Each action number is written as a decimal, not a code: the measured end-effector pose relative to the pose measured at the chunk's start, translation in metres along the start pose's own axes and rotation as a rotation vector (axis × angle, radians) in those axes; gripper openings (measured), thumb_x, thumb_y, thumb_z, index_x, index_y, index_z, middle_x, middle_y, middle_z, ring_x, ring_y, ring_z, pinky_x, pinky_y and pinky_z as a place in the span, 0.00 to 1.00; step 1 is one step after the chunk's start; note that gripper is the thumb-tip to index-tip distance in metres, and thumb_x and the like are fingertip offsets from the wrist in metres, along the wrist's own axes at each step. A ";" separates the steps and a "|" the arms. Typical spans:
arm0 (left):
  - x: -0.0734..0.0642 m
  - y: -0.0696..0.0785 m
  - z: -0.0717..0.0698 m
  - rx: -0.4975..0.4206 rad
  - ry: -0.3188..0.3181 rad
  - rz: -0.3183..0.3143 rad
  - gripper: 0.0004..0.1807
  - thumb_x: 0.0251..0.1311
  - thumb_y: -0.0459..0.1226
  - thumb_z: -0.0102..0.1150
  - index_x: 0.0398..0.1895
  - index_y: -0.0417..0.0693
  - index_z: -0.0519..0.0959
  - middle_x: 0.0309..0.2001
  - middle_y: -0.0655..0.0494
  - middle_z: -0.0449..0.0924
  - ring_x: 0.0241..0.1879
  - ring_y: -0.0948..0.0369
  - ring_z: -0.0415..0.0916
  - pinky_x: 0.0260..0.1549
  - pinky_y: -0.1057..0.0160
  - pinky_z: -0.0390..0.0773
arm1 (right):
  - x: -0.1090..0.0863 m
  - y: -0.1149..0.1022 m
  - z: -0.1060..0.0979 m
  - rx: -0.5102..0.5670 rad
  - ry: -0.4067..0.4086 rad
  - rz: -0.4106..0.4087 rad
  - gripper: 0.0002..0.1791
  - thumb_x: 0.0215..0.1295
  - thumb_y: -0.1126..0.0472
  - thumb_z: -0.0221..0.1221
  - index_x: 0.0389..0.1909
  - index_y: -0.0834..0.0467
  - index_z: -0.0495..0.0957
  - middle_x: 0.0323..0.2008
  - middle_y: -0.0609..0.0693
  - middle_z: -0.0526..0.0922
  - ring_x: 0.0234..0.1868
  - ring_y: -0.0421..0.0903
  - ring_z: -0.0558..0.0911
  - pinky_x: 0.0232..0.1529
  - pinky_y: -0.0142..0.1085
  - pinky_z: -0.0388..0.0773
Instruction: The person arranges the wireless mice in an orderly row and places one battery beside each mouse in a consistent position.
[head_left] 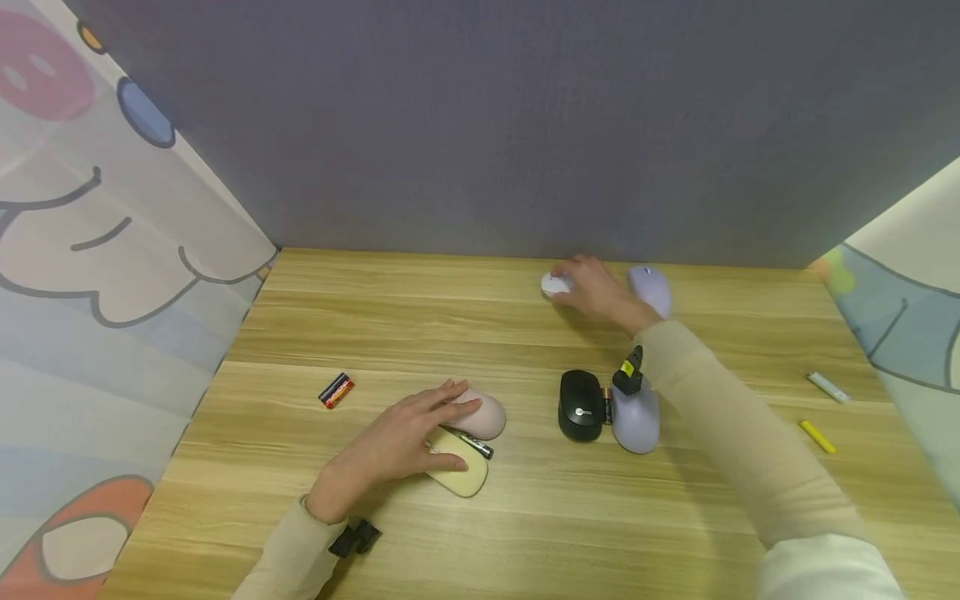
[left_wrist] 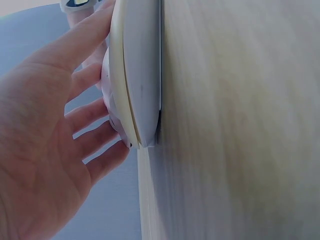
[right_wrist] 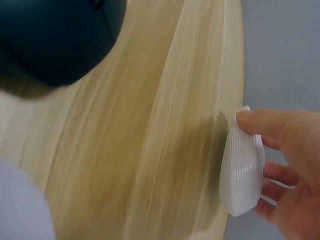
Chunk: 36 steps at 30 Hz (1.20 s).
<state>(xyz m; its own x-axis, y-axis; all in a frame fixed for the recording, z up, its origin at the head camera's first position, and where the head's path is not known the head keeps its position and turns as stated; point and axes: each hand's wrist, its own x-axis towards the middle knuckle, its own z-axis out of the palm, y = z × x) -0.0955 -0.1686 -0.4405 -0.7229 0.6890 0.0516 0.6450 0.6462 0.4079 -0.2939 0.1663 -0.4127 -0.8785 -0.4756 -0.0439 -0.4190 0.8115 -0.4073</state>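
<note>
At the back of the wooden table my right hand [head_left: 592,287] grips a white mouse [head_left: 556,284] between thumb and fingers. The right wrist view shows that mouse's ribbed side [right_wrist: 243,172] tilted, with its shadow on the wood. My left hand [head_left: 401,433] rests across a pale pink mouse [head_left: 487,415] and a pale yellow mouse [head_left: 468,479], its fingers spread and relaxed. The fingers lie on the pink mouse and the thumb on the yellow one. Between these two mice lies a dark battery [head_left: 477,448], partly covered by the hand.
A black mouse [head_left: 581,406], a battery [head_left: 607,407] and a lavender mouse [head_left: 636,423] stand side by side. Another lavender mouse [head_left: 649,287] is beside the right wrist. Red-and-black batteries [head_left: 335,390] lie left; a white stick [head_left: 828,387] and yellow stick [head_left: 817,436] lie right.
</note>
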 end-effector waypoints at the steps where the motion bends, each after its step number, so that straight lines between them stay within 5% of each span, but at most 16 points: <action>1: 0.000 0.000 0.000 -0.002 -0.001 -0.001 0.45 0.55 0.59 0.72 0.76 0.56 0.70 0.78 0.47 0.62 0.76 0.48 0.62 0.70 0.43 0.70 | 0.002 -0.001 0.001 0.008 0.000 0.020 0.27 0.68 0.59 0.67 0.63 0.68 0.75 0.62 0.69 0.77 0.65 0.68 0.72 0.70 0.60 0.66; 36: -0.001 0.002 0.000 -0.004 0.000 0.012 0.45 0.56 0.60 0.71 0.76 0.56 0.70 0.78 0.47 0.62 0.76 0.47 0.62 0.69 0.42 0.71 | 0.028 -0.027 0.020 0.041 0.102 0.394 0.30 0.67 0.48 0.61 0.58 0.69 0.74 0.57 0.70 0.75 0.63 0.68 0.71 0.63 0.57 0.74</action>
<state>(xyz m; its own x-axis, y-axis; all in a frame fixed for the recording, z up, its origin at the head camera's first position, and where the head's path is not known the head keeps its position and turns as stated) -0.0938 -0.1682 -0.4397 -0.7149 0.6969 0.0571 0.6530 0.6363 0.4108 -0.3027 0.1240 -0.4216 -0.9890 -0.0931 -0.1146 -0.0377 0.9096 -0.4138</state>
